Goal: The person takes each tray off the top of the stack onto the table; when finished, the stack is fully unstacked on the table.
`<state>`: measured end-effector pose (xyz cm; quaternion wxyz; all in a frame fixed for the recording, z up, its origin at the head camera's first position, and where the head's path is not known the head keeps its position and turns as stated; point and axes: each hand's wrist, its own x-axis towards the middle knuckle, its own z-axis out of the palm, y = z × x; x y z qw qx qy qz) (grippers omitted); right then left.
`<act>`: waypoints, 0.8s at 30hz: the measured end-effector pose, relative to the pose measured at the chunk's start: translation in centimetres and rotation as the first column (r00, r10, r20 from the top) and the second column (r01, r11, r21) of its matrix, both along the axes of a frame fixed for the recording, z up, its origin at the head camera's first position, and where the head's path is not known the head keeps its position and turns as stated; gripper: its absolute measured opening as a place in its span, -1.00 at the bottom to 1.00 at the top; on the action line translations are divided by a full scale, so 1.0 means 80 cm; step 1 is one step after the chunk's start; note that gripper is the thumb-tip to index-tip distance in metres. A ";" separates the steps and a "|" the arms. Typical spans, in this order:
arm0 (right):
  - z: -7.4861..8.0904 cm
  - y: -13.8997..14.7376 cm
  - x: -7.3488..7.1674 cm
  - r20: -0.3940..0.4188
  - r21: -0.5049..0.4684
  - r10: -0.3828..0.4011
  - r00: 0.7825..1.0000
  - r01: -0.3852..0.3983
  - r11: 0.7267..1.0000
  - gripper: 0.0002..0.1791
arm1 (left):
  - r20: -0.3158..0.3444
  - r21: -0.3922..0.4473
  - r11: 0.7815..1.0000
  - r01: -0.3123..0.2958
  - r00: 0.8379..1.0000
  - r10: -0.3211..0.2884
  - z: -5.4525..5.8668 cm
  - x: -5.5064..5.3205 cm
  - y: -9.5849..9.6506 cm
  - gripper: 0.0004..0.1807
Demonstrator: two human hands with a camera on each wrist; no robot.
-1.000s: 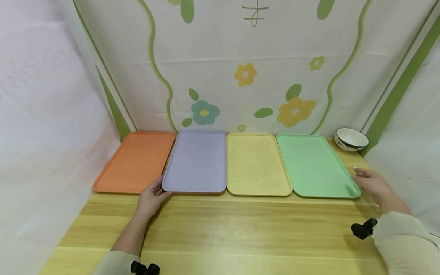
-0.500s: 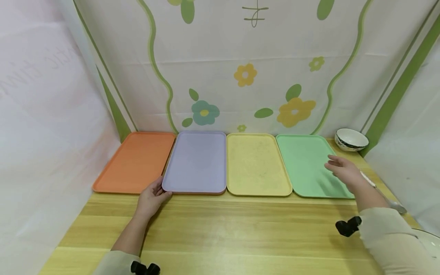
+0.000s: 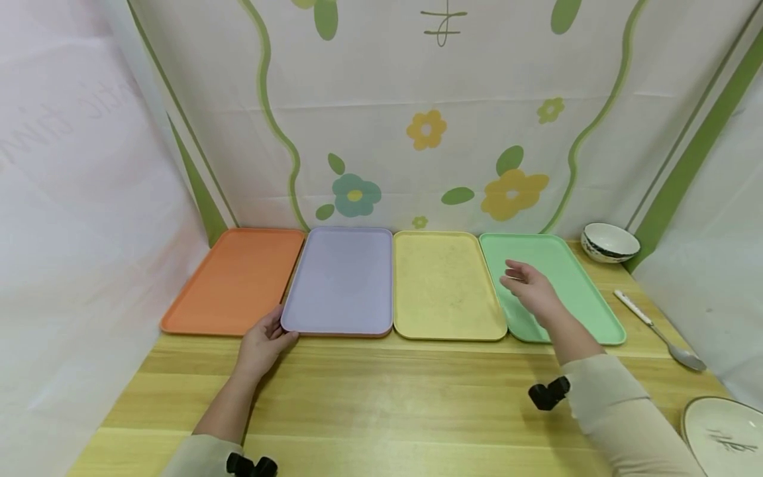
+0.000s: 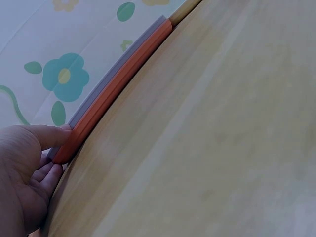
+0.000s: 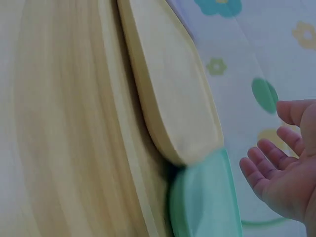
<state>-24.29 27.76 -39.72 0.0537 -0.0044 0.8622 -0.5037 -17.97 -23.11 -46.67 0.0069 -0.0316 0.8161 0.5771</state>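
Note:
Four coloured trays lie side by side along the back of the table. My left hand [image 3: 262, 346] holds the near left corner of the purple tray [image 3: 340, 281], thumb at the front edge and fingers round the side. In the left wrist view, an orange layer [image 4: 106, 101] shows directly under the purple rim [image 4: 114, 69]. My right hand [image 3: 532, 290] hovers above the left part of the green tray [image 3: 572, 291], fingers loosely spread and holding nothing. The yellow tray [image 3: 448, 285] lies between the purple and green ones, the orange tray [image 3: 235, 281] at the far left.
A patterned bowl [image 3: 610, 240] stands at the back right corner. A spoon [image 3: 660, 331] with a white handle lies right of the green tray. A white plate [image 3: 724, 430] sits at the near right, partly cut off. Fabric screens [image 3: 381, 79] surround the table.
My right hand has moved left from the green tray's right edge to above its left part, uncovering the spoon and plate. My left hand stays at the purple tray's corner.

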 end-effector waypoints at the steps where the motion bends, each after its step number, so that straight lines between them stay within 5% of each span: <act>1: -0.001 -0.009 -0.001 -0.001 -0.001 0.004 1.000 -0.004 1.000 -0.30 | 0.000 0.001 1.000 0.000 1.000 0.000 0.000 0.000 0.000 -0.18; 24: -0.041 -0.183 -0.005 -0.027 -0.087 0.087 0.996 -0.089 0.992 -0.37 | 0.006 0.001 1.000 -0.003 1.000 0.003 0.000 -0.002 0.000 -0.19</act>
